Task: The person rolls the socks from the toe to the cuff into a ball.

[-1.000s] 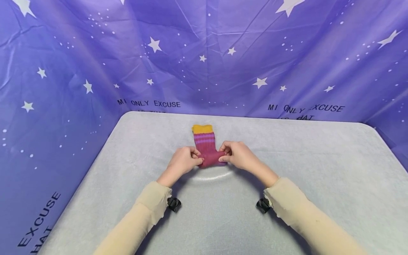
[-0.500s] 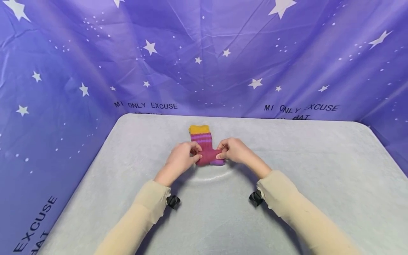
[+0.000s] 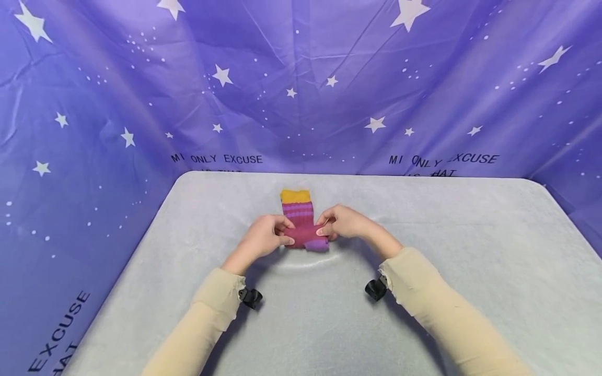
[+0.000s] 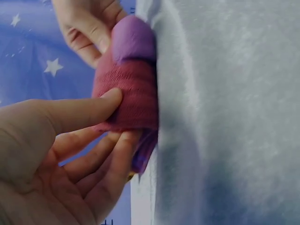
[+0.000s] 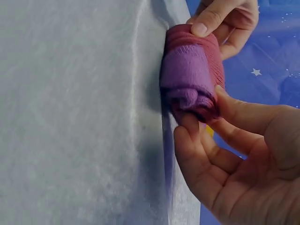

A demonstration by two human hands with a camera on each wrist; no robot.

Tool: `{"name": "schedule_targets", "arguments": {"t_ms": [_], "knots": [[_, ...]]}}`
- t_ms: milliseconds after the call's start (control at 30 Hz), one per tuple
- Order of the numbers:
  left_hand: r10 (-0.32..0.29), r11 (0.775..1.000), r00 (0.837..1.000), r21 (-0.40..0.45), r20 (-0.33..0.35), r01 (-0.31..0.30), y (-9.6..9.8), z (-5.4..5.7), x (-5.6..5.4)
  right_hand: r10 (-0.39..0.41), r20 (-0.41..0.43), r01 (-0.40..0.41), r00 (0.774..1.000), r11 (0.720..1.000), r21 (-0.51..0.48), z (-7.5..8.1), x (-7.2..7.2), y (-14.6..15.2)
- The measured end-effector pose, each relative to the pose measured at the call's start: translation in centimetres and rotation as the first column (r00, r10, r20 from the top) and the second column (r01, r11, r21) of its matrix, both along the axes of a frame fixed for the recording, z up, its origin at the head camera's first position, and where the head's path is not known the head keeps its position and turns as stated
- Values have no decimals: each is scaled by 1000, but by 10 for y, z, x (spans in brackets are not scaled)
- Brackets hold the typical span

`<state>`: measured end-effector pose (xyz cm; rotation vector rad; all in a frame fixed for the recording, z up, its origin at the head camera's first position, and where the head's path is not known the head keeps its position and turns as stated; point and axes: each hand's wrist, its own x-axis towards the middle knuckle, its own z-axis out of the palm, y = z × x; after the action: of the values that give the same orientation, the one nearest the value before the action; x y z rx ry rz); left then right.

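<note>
A maroon sock with a purple heel or toe patch, purple stripes and a yellow cuff lies on the table, its near part rolled into a thick bundle. My left hand pinches the roll's left end, thumb on the near face and fingers behind. At the right end, my right hand pinches it the same way. In the left wrist view the purple patch shows on the roll's far end. The right wrist view shows the coiled layers of the sock at its right end. The cuff points away from me.
The table wears a pale grey cloth with a curved crease near the sock. A purple curtain with white stars and printed words hangs behind it and at both sides. Black wrist cameras sit under both sleeves.
The near end of the sock has been turned over further, and more of the purple patch now shows at its lower right. Both hands keep hold of the ends and have shifted slightly.
</note>
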<state>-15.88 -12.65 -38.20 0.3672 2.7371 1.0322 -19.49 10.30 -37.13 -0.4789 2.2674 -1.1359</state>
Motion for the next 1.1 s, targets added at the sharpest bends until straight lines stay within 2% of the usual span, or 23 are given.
{"name": "schedule_targets", "arguments": {"t_ms": [133, 200, 333, 400, 467, 533, 633, 700, 767, 900, 967, 1033, 1100], "knots": [[-46, 997, 995, 66, 89, 40, -10, 0, -1, 18, 119, -13, 993, 999, -49, -3, 2, -3], [-42, 996, 990, 84, 132, 31, -12, -2, -1, 9, 130, -5, 991, 1000, -30, -6, 3, -5], [5, 998, 986, 66, 166, -16, -11, -2, -2, -45, 19, 43, 999, 997, 64, -8, 5, -7], [40, 998, 985, 47, 168, -49, -10, -2, -2, -68, -59, 73, 996, 993, 91, -7, 7, -8], [74, 996, 985, 31, 159, -79, -8, -1, -2, -57, -156, 74, 986, 992, 102, -5, 10, -9], [99, 994, 984, 30, 150, -104, -6, -1, -2, -19, -286, 56, 958, 991, 124, -3, 15, -11], [119, 991, 983, 36, 140, -125, -4, -2, -3, 71, -484, 26, 872, 981, 192, 0, 25, -14], [119, 991, 983, 42, 141, -126, -3, -3, -3, 128, -562, 29, 817, 964, 263, 3, 32, -16], [113, 992, 984, 47, 139, -121, -2, -4, -4, 176, -599, 37, 781, 945, 325, 5, 38, -19], [82, 995, 993, 49, 89, -86, -3, -4, -6, 228, -626, 45, 746, 921, 388, 4, 43, -22], [50, 997, 998, 49, 44, -52, -4, -5, -7, 230, -639, 33, 734, 928, 372, 2, 41, -22], [3, 999, 1000, 37, -17, -2, -4, -6, -7, 223, -641, 14, 734, 939, 343, 0, 38, -19], [-56, 998, 994, 0, -98, 56, -4, -7, -6, 218, -640, -8, 737, 949, 314, -1, 35, -16]]}}
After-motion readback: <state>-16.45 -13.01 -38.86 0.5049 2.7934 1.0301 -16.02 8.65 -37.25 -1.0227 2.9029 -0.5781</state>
